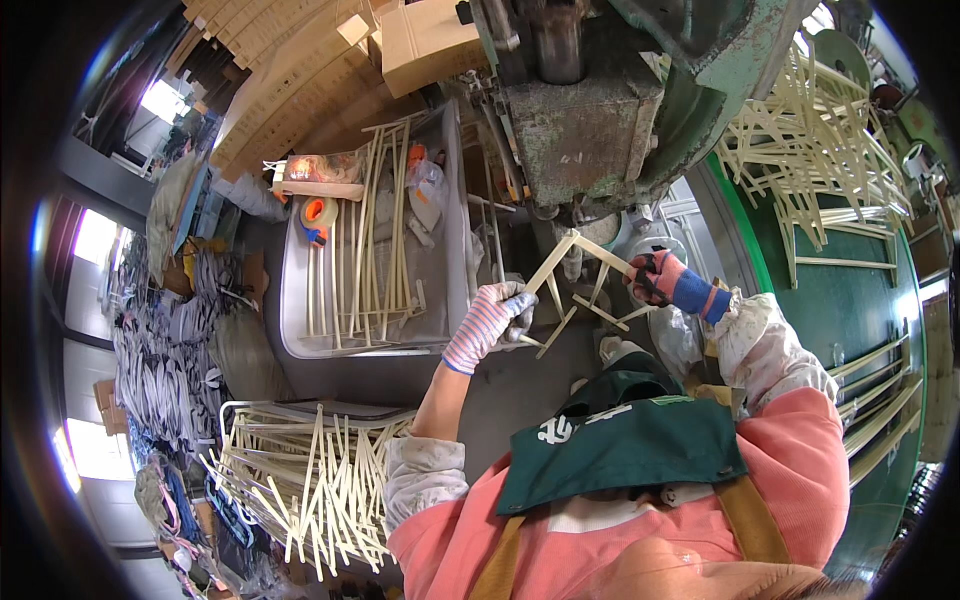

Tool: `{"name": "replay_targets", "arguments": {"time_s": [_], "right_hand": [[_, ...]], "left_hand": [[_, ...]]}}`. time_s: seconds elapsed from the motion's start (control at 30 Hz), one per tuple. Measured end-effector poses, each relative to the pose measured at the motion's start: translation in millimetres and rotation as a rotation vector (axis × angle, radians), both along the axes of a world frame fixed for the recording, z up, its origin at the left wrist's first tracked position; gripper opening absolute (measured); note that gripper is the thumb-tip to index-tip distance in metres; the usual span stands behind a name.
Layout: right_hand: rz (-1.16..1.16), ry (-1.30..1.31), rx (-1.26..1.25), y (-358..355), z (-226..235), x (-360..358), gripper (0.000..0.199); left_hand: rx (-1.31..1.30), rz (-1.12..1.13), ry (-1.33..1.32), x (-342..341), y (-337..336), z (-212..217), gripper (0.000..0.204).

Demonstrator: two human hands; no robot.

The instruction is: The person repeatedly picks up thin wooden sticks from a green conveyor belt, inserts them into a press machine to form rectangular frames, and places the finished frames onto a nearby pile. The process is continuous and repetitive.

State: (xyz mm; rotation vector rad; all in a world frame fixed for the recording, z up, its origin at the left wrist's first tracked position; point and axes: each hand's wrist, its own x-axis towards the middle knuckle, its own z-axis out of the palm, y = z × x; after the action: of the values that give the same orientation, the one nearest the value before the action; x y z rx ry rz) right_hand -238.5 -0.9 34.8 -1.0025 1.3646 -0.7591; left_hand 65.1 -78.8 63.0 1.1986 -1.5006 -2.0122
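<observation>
A cardboard box [432,45] sits over at the back — an orange tape roll [329,217] nearer — grey bundles [170,360] heaped off left.

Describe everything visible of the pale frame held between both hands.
The pale frame is cream-coloured, built of slim bars, perhaps painted metal. Two bars meet in an angled peak, pointing up in the picture, near the worn green machine; further bars show below. The left hand grips one side, the right hand the other. Contact with the machine cannot be told.
</observation>
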Motion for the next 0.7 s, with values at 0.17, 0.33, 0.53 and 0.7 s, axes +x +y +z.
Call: {"name": "replay_targets", "arguments": {"time_s": [0.17, 0.33, 0.53, 0.7], "right_hand": [[0.023, -0.026, 0.017, -2.6, 0.2, -3.3, 0.023], [0.037, -0.016, 0.032, -4.7, -1.6, -7.4, 0.022], [0.031, -0.047, 0.078, -2.9, -4.6, -7.3, 0.022], [0.124, -0.108, 0.058, -3.7, 5.7, -12.1, 0.019]], "left_hand": [[0.063, 0.023, 0.002, -2.8, 0.2, 7.8, 0.010], [0.051, -0.024, -0.017, -1.5, -4.3, 11.2, 0.009], [-0.099, -0.066, -0.135, -3.8, -4.2, 5.0, 0.012], [0.002, -0.049, 0.026, -4.0, -4.2, 4.3, 0.010]]}}
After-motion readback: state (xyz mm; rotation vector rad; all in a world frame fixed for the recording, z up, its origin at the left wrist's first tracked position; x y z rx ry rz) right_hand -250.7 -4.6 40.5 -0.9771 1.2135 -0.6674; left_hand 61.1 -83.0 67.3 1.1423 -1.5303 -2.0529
